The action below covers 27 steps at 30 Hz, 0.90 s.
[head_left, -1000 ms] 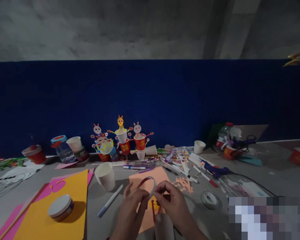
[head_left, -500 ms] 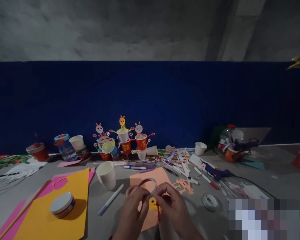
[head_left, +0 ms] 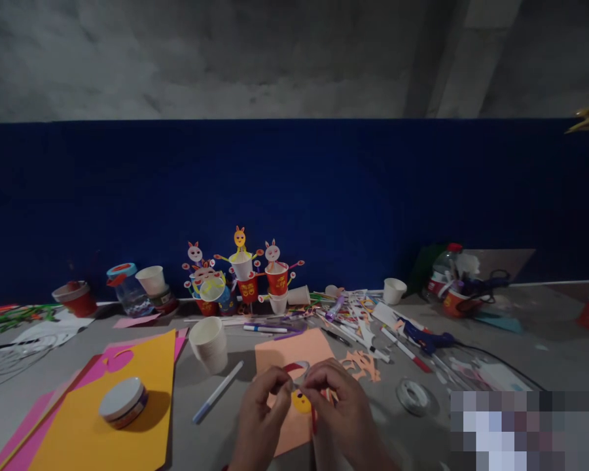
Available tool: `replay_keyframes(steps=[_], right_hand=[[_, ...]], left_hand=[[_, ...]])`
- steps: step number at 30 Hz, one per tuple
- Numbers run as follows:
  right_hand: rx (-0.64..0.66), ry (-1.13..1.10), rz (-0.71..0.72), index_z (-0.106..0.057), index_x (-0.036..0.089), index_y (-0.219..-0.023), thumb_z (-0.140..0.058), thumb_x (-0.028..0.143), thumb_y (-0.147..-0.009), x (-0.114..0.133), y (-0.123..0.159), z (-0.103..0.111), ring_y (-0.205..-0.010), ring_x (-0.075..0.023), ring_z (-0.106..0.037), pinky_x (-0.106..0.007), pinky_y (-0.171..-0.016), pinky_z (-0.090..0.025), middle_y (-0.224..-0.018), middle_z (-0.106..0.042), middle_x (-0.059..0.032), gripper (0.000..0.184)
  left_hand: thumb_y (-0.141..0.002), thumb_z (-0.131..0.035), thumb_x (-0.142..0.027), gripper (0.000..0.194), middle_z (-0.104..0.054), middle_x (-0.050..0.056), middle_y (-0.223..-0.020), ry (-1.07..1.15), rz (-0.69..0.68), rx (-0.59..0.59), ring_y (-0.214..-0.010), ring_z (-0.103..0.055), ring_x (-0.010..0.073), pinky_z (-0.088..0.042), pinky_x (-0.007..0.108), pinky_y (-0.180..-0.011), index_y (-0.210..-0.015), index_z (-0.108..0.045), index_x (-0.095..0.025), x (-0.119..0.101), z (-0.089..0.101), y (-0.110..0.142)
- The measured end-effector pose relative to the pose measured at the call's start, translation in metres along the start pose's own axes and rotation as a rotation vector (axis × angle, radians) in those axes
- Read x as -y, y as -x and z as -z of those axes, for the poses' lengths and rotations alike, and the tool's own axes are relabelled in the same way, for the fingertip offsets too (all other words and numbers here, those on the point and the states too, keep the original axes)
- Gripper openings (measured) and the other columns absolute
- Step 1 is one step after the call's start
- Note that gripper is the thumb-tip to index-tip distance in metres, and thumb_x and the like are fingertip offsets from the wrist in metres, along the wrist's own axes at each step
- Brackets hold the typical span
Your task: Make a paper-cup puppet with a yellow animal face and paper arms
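Note:
Both hands meet over a sheet of peach paper (head_left: 297, 435) at the front middle. Between them a ring-shaped roll of tape (head_left: 299, 367), pale outside and reddish inside, shows partly behind the fingers. My left hand (head_left: 265, 412) is closed, its thumb and forefinger pinching at the roll's near left edge. My right hand (head_left: 341, 405) is closed too, fingertips pinched at the roll's right side. Exactly what each fingertip grips is hidden. Just below the fingertips is a small yellow paper face (head_left: 302, 402) with dark eyes, and a thin red strip (head_left: 314, 420) beside it.
Stacked paper cups (head_left: 209, 343) and a marker (head_left: 218, 392) lie to the left, with a white-lidded jar (head_left: 124, 400) on yellow paper (head_left: 98, 441). Paper-cup animal figures (head_left: 245, 275) stand behind. Rightward are paper scraps (head_left: 363, 364), clear tape (head_left: 412, 396) and a corded glue gun (head_left: 427, 339).
The roll of tape has tipped and sunk lower behind my fingers. My left hand has turned to a pinch, its fingertips closer to my right hand's. More of the yellow face shows.

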State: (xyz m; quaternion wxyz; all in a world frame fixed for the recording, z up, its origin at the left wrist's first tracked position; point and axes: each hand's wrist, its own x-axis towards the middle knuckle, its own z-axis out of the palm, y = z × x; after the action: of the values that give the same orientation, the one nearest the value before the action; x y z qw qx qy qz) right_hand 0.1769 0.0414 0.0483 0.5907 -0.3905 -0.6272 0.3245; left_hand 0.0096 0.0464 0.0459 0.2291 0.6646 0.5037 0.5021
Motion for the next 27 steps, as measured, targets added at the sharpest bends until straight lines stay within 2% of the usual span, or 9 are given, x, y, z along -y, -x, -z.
replay_keyframes(steps=[4, 5, 7, 9, 11, 14, 19, 21, 27], right_hand=[[-0.239, 0.011, 0.014, -0.072, 0.024, -0.074, -0.069, 0.025, -0.081, 0.000, -0.006, 0.041, -0.081, -0.0207, -0.065, -0.029, -0.073, -0.053, -0.082, -0.069, -0.0039, 0.008], [-0.251, 0.016, -0.009, -0.073, 0.024, -0.073, -0.071, 0.029, -0.080, -0.002, -0.006, 0.053, -0.087, -0.0228, -0.065, -0.030, -0.074, -0.054, -0.089, -0.069, -0.0060, 0.009], [-0.177, 0.078, -0.112, -0.078, 0.024, -0.081, -0.076, 0.036, -0.074, -0.010, -0.002, 0.074, -0.100, -0.0276, -0.065, -0.033, -0.078, -0.055, -0.112, -0.068, -0.0102, 0.013], [-0.055, 0.106, -0.251, -0.079, 0.028, -0.102, -0.078, 0.040, -0.073, -0.022, 0.008, 0.083, -0.100, -0.0288, -0.066, -0.039, -0.085, -0.054, -0.119, -0.069, -0.0101, 0.032], [0.052, 0.063, -0.381, -0.074, 0.030, -0.117, -0.076, 0.045, -0.073, -0.035, 0.018, 0.081, -0.089, -0.0276, -0.069, -0.041, -0.083, -0.054, -0.106, -0.075, -0.0084, 0.046], [0.007, -0.013, -0.442, -0.078, 0.027, -0.098, -0.080, 0.052, -0.067, -0.050, 0.022, 0.068, -0.087, -0.0283, -0.067, -0.039, -0.076, -0.054, -0.099, -0.075, -0.0083, 0.040], [-0.141, -0.186, -0.499, -0.070, 0.021, -0.064, -0.088, 0.051, -0.054, -0.063, 0.008, 0.046, -0.079, -0.0235, -0.061, -0.033, -0.071, -0.050, -0.077, -0.067, -0.0026, 0.037], [-0.125, -0.245, -0.558, -0.068, 0.020, -0.065, -0.088, 0.053, -0.053, -0.067, 0.006, 0.038, -0.067, -0.0198, -0.059, -0.032, -0.066, -0.049, -0.066, -0.063, 0.0008, 0.040], [-0.104, -0.470, -0.695, -0.064, 0.019, -0.073, -0.088, 0.058, -0.052, -0.068, 0.015, 0.017, -0.058, -0.0170, -0.062, -0.031, -0.062, -0.051, -0.064, -0.065, 0.0010, 0.050]], left_hand=[[-0.098, -0.035, -0.041, 0.037, -0.062, 0.000, -0.066, 0.008, 0.098, -0.119, -0.065, -0.058, 0.0203, -0.045, 0.028, -0.059, -0.078, -0.060, -0.023, 0.026, 0.020, -0.013], [-0.097, -0.040, -0.042, 0.035, -0.064, 0.000, -0.068, -0.010, 0.099, -0.105, -0.068, -0.060, 0.0215, -0.047, 0.029, -0.062, -0.080, -0.064, -0.022, 0.033, 0.026, -0.016], [-0.088, -0.058, -0.041, 0.023, -0.071, 0.003, -0.073, -0.053, 0.074, -0.020, -0.072, -0.064, 0.0247, -0.049, 0.034, -0.068, -0.083, -0.070, -0.023, 0.044, 0.036, -0.019], [-0.079, -0.067, -0.033, 0.012, -0.077, 0.006, -0.084, -0.092, 0.041, 0.071, -0.083, -0.067, 0.0291, -0.049, 0.041, -0.080, -0.083, -0.075, -0.025, 0.051, 0.039, -0.019], [-0.075, -0.068, -0.026, 0.011, -0.078, 0.010, -0.094, -0.116, 0.024, 0.121, -0.094, -0.066, 0.0334, -0.044, 0.051, -0.094, -0.083, -0.077, -0.025, 0.052, 0.036, -0.015], [-0.077, -0.067, -0.027, 0.015, -0.076, 0.013, -0.101, -0.095, 0.036, 0.157, -0.105, -0.062, 0.0359, -0.040, 0.057, -0.099, -0.087, -0.076, -0.024, 0.045, 0.018, -0.008], [-0.085, -0.059, -0.036, 0.021, -0.076, 0.010, -0.095, 0.103, 0.197, 0.316, -0.084, -0.069, 0.0254, -0.054, 0.035, -0.067, -0.094, -0.071, -0.022, 0.034, -0.027, -0.008], [-0.083, -0.058, -0.039, 0.025, -0.075, 0.007, -0.085, 0.196, 0.310, 0.368, -0.069, -0.068, 0.0211, -0.049, 0.027, -0.051, -0.095, -0.068, -0.020, 0.036, -0.044, -0.013], [-0.066, -0.071, -0.041, 0.027, -0.060, -0.005, -0.055, 0.414, 0.477, 0.434, -0.049, -0.053, 0.0121, -0.036, 0.023, -0.047, -0.078, -0.065, -0.018, 0.045, -0.060, -0.016]])
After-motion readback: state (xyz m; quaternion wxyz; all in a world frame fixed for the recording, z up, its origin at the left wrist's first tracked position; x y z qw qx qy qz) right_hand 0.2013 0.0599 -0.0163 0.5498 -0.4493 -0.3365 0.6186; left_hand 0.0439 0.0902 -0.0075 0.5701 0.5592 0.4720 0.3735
